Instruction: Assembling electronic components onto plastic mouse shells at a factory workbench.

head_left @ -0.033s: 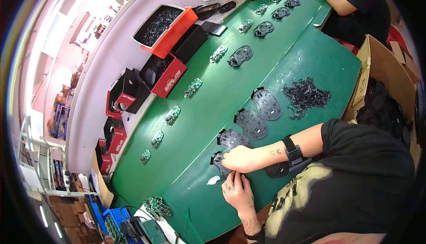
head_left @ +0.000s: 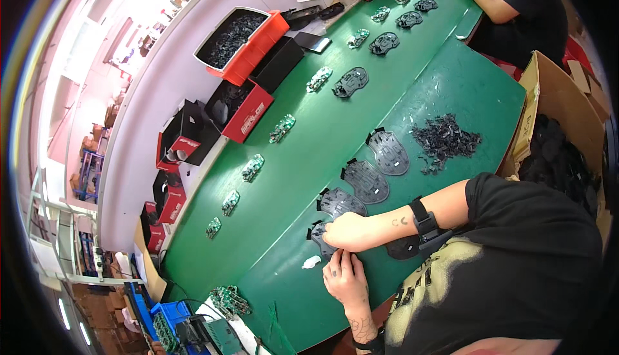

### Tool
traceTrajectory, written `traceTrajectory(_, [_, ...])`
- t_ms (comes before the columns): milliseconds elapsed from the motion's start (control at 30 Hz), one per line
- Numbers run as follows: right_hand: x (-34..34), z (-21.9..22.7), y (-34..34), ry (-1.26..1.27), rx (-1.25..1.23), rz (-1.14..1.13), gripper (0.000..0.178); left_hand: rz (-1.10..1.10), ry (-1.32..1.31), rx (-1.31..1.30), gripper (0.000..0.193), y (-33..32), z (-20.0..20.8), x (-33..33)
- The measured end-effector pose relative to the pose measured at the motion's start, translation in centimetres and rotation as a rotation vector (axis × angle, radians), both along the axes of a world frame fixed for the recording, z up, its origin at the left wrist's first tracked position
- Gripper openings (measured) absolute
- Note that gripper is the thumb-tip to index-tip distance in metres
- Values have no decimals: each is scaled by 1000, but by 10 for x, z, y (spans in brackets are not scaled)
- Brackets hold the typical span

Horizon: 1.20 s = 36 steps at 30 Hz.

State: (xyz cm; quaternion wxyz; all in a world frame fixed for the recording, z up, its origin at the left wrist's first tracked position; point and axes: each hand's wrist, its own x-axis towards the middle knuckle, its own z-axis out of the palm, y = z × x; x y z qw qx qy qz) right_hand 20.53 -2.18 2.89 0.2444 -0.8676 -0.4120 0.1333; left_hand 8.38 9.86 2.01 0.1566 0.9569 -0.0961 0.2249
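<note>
A dark grey computer mouse bottom shell (head_left: 318, 235) lies on the near green surface, partly covered by my hands. Reaching across from the right, my right hand (head_left: 347, 231) bends its fingers over the shell. My left hand (head_left: 344, 280) meets it at the shell's near edge, thumb and fingertips drawn together there. Any small part between the fingers is hidden. Beyond the right hand, more mouse bottom shells (head_left: 365, 181) form a row, each with a black tab at one end. A small white piece (head_left: 311, 262) lies beside the left fingertips. Another black part (head_left: 403, 247) shows under my right forearm.
Small black parts (head_left: 445, 139) are heaped beyond the row. Green circuit boards (head_left: 282, 128) and other mouse shells (head_left: 351, 82) line the far green strip. A red-orange bin (head_left: 258, 42) stands behind. A cardboard box (head_left: 525, 129) is at right; a co-worker (head_left: 525, 16) sits far right.
</note>
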Motion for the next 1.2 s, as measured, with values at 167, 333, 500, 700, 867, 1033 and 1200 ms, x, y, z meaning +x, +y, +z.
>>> traceTrajectory(167, [-6, -5, 6, -105, 32, 51, 21, -57, -3, 73, 22, 10, 4, 0])
traceTrajectory(333, [-9, -8, 2, -89, 82, 24, 20, -77, -45, 111, 23, 11, -2, -2])
traceTrajectory(500, [-3, -10, 4, -89, 29, 60, 18, -110, -55, 146, 23, 13, -3, 0])
traceTrajectory(700, [-1, -22, 13, -130, 44, -4, 20, -148, -33, 92, 24, 15, -2, 4])
traceTrajectory(867, [0, -14, 11, -119, -16, 53, 19, -132, -91, 71, 24, 12, -8, -1])
traceTrajectory(1033, [-4, -19, 8, -131, 77, 24, 21, -72, -39, 65, 24, 7, -4, -2])
traceTrajectory(1200, [-4, -19, 1, -118, 124, 33, 22, -68, -47, 42, 23, 9, -9, -6])
